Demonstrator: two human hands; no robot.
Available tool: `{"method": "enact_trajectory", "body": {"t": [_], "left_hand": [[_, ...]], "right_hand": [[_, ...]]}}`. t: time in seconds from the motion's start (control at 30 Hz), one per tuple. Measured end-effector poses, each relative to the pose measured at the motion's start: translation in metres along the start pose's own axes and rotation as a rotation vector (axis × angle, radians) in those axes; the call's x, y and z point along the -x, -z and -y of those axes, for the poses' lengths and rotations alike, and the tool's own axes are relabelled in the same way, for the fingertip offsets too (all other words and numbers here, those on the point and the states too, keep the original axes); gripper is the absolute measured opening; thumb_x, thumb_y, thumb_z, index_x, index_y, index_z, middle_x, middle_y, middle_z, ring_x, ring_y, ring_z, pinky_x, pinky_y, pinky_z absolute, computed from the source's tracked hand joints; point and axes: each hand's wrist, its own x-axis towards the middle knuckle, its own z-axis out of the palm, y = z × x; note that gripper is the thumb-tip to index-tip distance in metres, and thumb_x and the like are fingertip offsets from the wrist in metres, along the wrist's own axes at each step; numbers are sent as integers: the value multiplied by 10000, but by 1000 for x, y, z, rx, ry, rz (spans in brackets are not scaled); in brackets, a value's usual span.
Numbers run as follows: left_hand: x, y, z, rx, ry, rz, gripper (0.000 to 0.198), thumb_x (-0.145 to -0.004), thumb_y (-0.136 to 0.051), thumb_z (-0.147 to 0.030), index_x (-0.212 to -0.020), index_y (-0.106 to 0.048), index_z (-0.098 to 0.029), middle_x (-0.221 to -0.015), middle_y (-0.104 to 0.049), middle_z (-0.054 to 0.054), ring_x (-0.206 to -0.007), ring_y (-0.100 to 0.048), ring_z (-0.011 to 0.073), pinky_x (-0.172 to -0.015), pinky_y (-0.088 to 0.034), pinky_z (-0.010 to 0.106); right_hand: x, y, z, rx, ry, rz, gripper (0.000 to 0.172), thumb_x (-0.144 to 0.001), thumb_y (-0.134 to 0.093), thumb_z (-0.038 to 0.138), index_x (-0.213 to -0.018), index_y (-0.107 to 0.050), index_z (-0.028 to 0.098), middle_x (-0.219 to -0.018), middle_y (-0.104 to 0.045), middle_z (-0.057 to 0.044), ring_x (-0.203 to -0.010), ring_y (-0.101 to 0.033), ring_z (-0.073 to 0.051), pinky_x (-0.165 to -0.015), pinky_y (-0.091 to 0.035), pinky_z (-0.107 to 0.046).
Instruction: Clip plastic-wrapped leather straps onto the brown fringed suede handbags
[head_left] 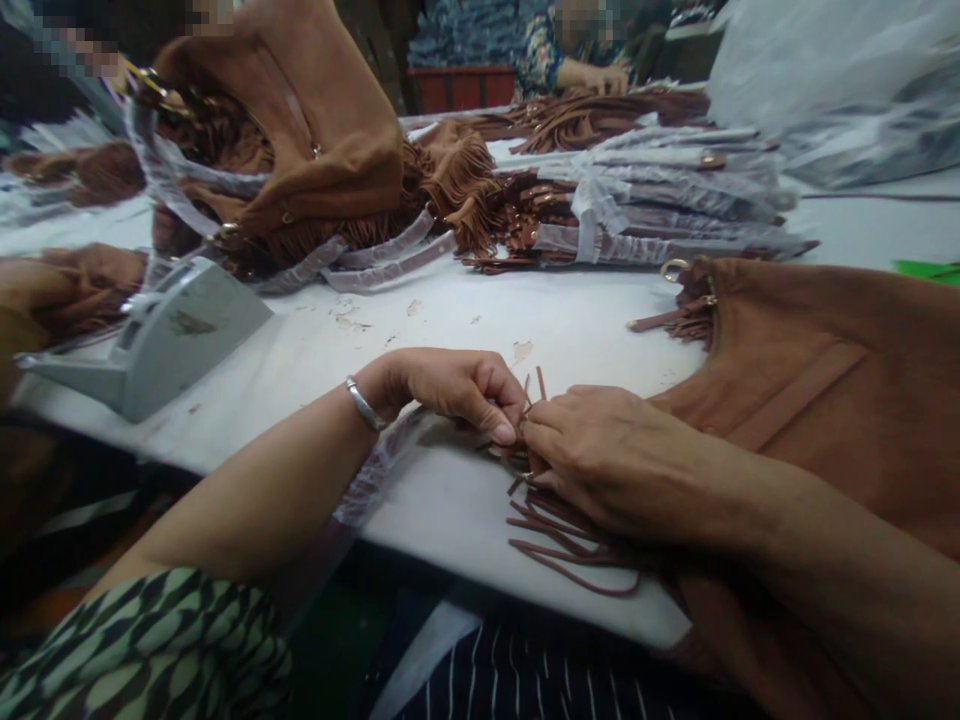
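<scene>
Your left hand (469,395), right hand (600,450): pinched on brown strips (555,530), bench (420,330) near edge; brown bag (870,420) beside, contents hidden

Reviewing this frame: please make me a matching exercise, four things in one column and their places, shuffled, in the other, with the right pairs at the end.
Things
1. Silver bracelet
2. Red crate
3. Grey wedge-shaped device
4. Thin brown strips

Places
A. On the white table, left of both hands
B. Fanning out by the right hand, near the table's front edge
C. Around the left wrist
D. In the background, below a blue-grey stack

Pairs: 1-C, 2-D, 3-A, 4-B
</scene>
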Motion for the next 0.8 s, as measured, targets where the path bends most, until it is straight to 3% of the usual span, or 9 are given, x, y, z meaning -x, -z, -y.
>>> {"method": "enact_trajectory", "body": {"t": [0.1,0.33,0.4,0.5,0.57,0.6,0.67,0.7,0.8], "left_hand": [[-5,1,-12,-92,38,37,175,-652,-702,-276,-646,-644,-111,-586,-580,40,-454,-425,83,-413,-297,191],[10,5,-42,-299,32,-117,200,-673,-684,-220,-851,-652,-134,-719,-637,45,-586,-539,117,-522,-410,194],[25,6,-52,-416,-14,-297,425,-569,-759,-186,-976,-638,-164,-920,-652,65,-828,-579,167,-658,-444,205],[56,-6,-58,-473,-137,-799,599,-435,-828,-193,-999,-627,-177,-1043,-618,69,-1004,-525,196,-730,-436,197],[74,-29,-52,-329,-192,-1099,376,-550,-785,-288,-863,-634,-144,-878,-638,62,-822,-572,156,-624,-437,184],[80,-44,-46,-191,-194,-1172,280,-647,-721,-344,-789,-617,-127,-769,-631,55,-691,-573,133,-557,-428,183],[84,-74,-28,185,-144,-1091,328,-764,-591,-430,-725,-574,-104,-650,-613,68,-511,-545,122,-445,-402,197],[82,-86,-18,395,-116,-1031,343,-780,-568,-440,-803,-573,-97,-732,-637,106,-549,-581,147,-451,-426,213],[69,-94,8,883,-169,-1101,431,-823,-497,-452,-1037,-499,-78,-1042,-595,210,-805,-633,220,-629,-519,292]], "right_hand": [[1,0,-4,-129,-39,10,121,-817,-498,237,-790,-583,156,-741,-573,-20,-639,-495,-126,-595,-311,-257],[8,11,-13,-400,-231,-92,108,-787,-580,303,-779,-594,196,-726,-582,26,-636,-499,-93,-582,-313,-210],[9,11,-13,-429,-276,-137,130,-797,-565,315,-777,-591,189,-736,-589,19,-638,-502,-94,-587,-321,-209],[9,10,-14,-460,-343,-156,157,-793,-559,338,-766,-581,185,-725,-590,11,-632,-503,-104,-573,-324,-210],[9,8,-16,-485,-359,-180,165,-797,-546,342,-766,-577,183,-713,-585,7,-637,-507,-111,-577,-332,-214],[9,8,-17,-503,-352,-196,168,-798,-541,340,-761,-574,180,-706,-583,5,-637,-508,-113,-582,-337,-216],[9,8,-18,-545,-317,-214,167,-797,-534,328,-741,-564,173,-694,-580,3,-634,-510,-113,-593,-346,-219],[9,8,-19,-566,-293,-214,166,-792,-536,322,-727,-559,170,-686,-577,4,-627,-510,-112,-591,-349,-219],[10,13,-18,-618,-230,-226,162,-775,-549,308,-701,-545,164,-669,-566,5,-617,-513,-112,-584,-357,-218]]}}
